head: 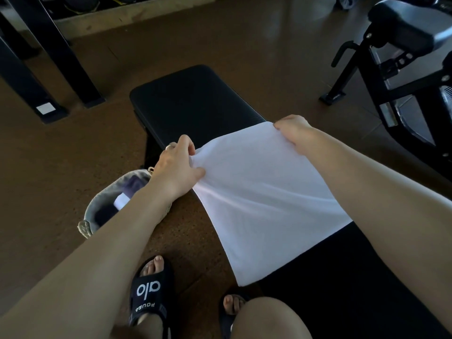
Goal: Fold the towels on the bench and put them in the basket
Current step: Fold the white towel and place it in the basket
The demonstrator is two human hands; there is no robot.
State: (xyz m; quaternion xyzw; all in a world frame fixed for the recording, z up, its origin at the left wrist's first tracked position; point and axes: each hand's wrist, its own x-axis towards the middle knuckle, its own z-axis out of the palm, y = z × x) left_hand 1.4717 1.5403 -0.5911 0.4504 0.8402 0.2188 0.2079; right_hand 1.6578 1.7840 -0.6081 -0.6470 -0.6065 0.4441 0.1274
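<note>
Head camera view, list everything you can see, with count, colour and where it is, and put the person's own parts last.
towel: one, white, spread across the bench, far corners lifted
bench: one, black, padded, centre, running away from the viewer
basket: one, grey, on the floor left of the bench, with dark and white cloth inside
floor: brown
rack legs: black, upper left
machine: one, black, upper right
sandals: two, black, on the feet, bottom centre
left hand: one, grip pinching the towel's far left corner, ring on a finger
right hand: one, grip on the towel's far right corner
</note>
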